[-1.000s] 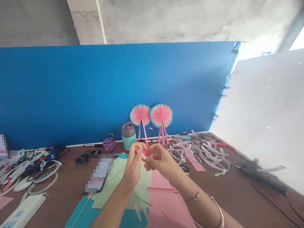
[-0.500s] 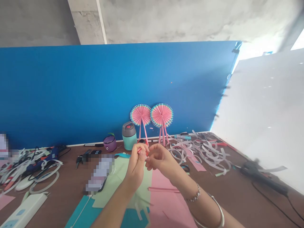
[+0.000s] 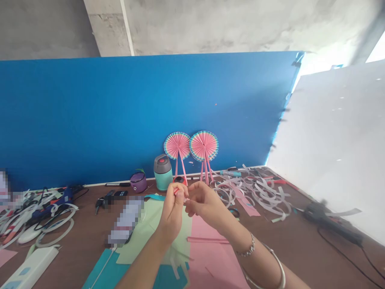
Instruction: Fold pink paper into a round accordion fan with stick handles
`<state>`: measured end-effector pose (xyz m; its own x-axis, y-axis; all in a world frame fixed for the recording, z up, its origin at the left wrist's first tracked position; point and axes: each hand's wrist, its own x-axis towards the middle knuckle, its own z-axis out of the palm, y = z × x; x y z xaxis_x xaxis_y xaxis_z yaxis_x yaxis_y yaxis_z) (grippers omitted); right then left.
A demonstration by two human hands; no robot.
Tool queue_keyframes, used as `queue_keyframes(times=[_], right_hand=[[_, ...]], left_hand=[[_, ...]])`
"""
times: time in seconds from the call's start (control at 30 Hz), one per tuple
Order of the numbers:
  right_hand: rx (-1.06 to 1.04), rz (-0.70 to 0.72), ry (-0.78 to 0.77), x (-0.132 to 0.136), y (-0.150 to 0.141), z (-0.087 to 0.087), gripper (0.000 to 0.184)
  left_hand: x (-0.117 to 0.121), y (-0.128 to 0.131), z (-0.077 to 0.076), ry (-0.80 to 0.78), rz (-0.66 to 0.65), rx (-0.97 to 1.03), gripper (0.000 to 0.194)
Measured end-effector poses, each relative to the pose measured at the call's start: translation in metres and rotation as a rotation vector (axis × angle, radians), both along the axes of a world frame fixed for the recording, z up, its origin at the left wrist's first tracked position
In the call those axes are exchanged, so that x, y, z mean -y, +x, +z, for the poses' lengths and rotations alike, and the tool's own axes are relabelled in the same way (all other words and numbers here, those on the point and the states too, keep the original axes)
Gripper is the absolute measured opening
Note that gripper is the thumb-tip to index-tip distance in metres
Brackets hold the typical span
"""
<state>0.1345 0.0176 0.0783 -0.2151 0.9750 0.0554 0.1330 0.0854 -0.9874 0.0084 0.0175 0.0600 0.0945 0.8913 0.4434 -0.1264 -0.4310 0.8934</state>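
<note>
My left hand (image 3: 172, 208) is closed around a small pink folded paper piece (image 3: 177, 192), most of it hidden by the fingers. The thumb and forefinger of my right hand (image 3: 201, 200) pinch at the pale end of the same piece, close by the left thumb. Both hands are raised over a light green paper sheet (image 3: 147, 237) and a pink paper sheet (image 3: 210, 265). On the pink sheet lies a narrow folded pink strip (image 3: 207, 240). Two round pleated fans, one left (image 3: 177, 145) and one right (image 3: 203, 145), lean on the blue partition behind.
A teal flask (image 3: 163, 176) and a purple pot (image 3: 138, 182) stand by the partition (image 3: 90, 120). Curled paper strips (image 3: 258, 192) heap up at right, near a dark corded tool (image 3: 331, 224). At left are a phone (image 3: 126, 220), keys (image 3: 102, 202), cables and a power strip (image 3: 30, 267).
Both hands stay together at the pink paper piece, and the right fingers have shifted very slightly. The whole view has drifted a little; nothing else has visibly moved.
</note>
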Motion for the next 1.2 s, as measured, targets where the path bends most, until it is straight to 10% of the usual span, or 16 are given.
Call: queue_keyframes(times=[0.7, 0.97, 1.2], right_hand=[[0.076, 0.003, -0.034, 0.000, 0.005, 0.002, 0.025], [0.094, 0.120, -0.061, -0.006, 0.005, 0.003, 0.045], [0.086, 0.219, -0.051, -0.015, 0.013, -0.004, 0.027]], left_hand=[[0.001, 0.003, -0.003, -0.035, -0.060, 0.091, 0.024], [-0.001, 0.001, 0.010, -0.168, -0.146, 0.444, 0.026], [-0.013, 0.000, 0.007, -0.328, -0.194, 0.717, 0.016]])
